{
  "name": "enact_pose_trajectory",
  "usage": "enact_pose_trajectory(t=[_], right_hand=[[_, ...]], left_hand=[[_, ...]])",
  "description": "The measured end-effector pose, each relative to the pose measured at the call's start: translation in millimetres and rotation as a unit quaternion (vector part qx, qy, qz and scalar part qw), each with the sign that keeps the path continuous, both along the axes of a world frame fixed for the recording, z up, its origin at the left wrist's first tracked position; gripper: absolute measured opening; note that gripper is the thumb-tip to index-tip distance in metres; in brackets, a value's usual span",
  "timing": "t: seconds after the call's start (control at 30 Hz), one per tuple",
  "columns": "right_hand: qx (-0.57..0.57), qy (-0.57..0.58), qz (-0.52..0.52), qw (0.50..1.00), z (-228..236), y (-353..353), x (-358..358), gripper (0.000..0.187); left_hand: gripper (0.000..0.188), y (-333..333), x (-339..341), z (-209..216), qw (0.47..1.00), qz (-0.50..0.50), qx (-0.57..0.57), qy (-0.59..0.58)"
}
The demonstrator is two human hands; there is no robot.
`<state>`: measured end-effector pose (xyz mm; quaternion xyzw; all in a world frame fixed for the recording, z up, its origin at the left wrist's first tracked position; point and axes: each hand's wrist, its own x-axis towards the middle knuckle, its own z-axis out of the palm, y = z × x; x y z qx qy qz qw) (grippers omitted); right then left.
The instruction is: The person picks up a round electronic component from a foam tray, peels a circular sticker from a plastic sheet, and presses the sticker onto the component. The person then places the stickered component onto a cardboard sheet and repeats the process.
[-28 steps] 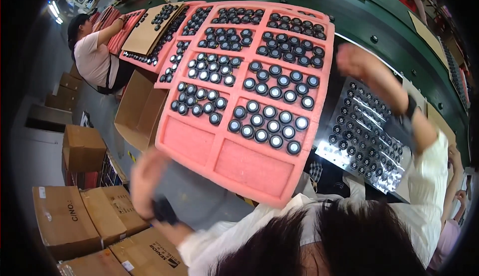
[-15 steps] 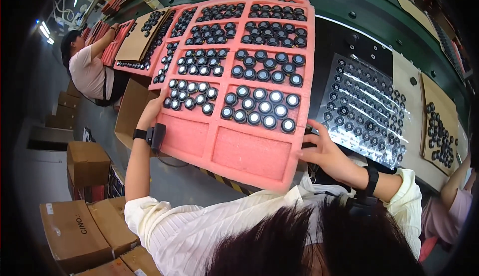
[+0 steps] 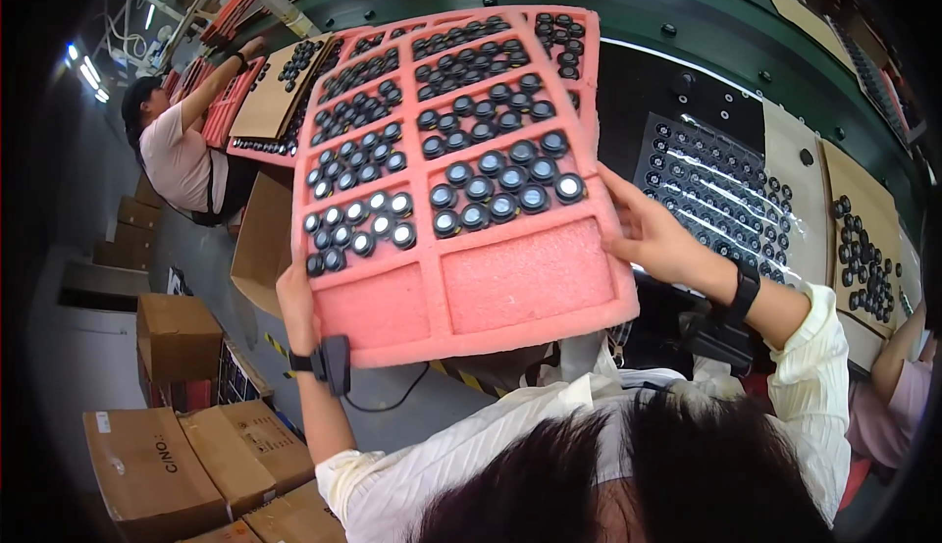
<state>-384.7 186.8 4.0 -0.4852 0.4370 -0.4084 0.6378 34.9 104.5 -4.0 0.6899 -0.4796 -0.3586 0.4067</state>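
I hold a pink foam tray [image 3: 525,283] up in front of me, one hand on each side edge. Its compartments hold rows of small round black parts with shiny tops [image 3: 503,180]; the two nearest compartments show bare foam. My left hand [image 3: 296,298] grips the left edge near the front corner, its fingers mostly hidden. On the right edge, my right hand [image 3: 653,234] is closed, with the thumb at the side and some fingers out of sight. Beneath the far right of this tray shows a second pink tray [image 3: 591,82] with similar black parts.
To the right lies a clear plastic sheet [image 3: 711,195] of round black parts, then cardboard [image 3: 834,165] with more. A green conveyor [image 3: 628,8] runs behind. Cardboard boxes [image 3: 147,460] stand at lower left. A co-worker [image 3: 182,146] stands at far left; another person's arm shows at right.
The tray has come up and turned, its near edge swinging right, uncovering another tray beneath its far right side. My left hand has moved right and down with it; my right hand shifted slightly right.
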Motion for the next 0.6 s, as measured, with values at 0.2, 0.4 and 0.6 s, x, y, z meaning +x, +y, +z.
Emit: enact_pose_trajectory(t=[0.2,0.4,0.6], right_hand=[[-0.061,0.061,0.079,0.993,-7.8,-57.4,-35.6,0.072],[-0.189,0.205,0.104,0.955,-14.8,-117.2,-51.3,0.067],[-0.186,0.232,0.139,0.945,-18.6,-201.0,-59.4,0.067]], left_hand=[[0.041,22.4,-29.7,-26.6,0.984,0.151,-0.033,-0.09],[0.043,28.5,-58.5,-41.2,0.975,0.195,-0.096,0.043],[0.046,29.3,-87.4,-58.9,0.961,0.243,-0.128,0.037]])
